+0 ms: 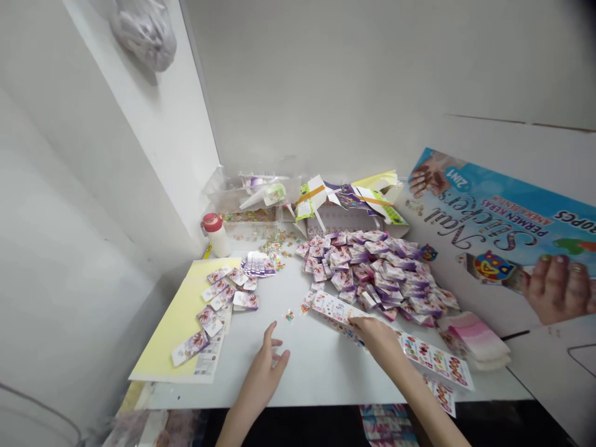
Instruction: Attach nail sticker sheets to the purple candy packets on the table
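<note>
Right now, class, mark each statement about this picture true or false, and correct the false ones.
1. The right hand rests on a printed sticker strip. True.
2. The left hand grips the red-capped bottle. False: it is open over the table and holds nothing; the bottle stands at the back, by the wall.
3. Small packets lie on the yellow sheet. True.
4. The big pile of packets sits on the yellow sheet. False: it sits on the white table, to the right of the sheet.
5. The poster reads Nail Stickers. True.
</note>
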A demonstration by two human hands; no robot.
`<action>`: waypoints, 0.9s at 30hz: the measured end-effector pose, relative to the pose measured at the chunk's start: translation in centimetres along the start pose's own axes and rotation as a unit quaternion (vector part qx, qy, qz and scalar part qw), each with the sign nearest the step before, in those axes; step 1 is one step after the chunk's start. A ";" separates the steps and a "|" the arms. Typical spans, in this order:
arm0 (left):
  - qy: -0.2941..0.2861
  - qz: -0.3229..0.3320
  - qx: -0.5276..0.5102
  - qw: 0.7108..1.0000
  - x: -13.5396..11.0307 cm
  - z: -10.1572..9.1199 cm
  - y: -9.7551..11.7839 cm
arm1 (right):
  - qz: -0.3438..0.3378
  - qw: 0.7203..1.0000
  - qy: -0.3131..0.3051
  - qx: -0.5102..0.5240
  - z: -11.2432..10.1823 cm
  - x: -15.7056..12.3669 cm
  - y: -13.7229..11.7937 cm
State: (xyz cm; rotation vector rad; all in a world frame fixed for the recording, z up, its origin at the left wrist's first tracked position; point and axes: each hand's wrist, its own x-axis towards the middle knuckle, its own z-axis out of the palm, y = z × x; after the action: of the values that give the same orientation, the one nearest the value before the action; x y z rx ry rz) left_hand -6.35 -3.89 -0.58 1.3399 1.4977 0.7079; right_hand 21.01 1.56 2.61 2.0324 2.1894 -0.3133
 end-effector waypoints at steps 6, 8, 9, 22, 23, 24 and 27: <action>-0.029 0.015 0.002 0.999 -0.1 0.4 1.7 | 0.021 0.999 0.042 0.005 -1.0 -0.6 -0.1; -0.038 0.021 0.004 0.999 -0.3 0.7 2.1 | 0.019 1.000 0.019 0.006 -1.0 -0.6 -0.2; -0.043 0.024 0.004 0.999 -0.4 0.9 2.3 | 0.019 1.000 0.007 0.003 -0.9 -0.6 -0.2; -0.055 0.049 -0.008 0.997 -1.5 2.5 2.7 | -0.002 0.937 0.348 0.019 -2.1 -3.6 1.6; -0.060 0.060 -0.009 0.996 -1.7 2.6 3.2 | -0.011 0.922 0.385 0.036 -3.2 -4.4 1.5; -0.064 0.074 -0.010 0.995 -1.8 2.6 3.8 | -0.035 0.910 0.408 0.055 -4.5 -5.3 1.2; -0.082 0.123 -0.029 0.989 -2.1 3.1 6.3 | -0.095 0.885 0.438 0.126 -8.3 -7.8 -0.1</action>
State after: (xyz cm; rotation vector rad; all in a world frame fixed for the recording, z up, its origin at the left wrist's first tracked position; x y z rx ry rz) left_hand -1.18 -5.04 4.44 1.5168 1.1863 0.7704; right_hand 21.87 -3.96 12.58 2.4029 2.9912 0.4344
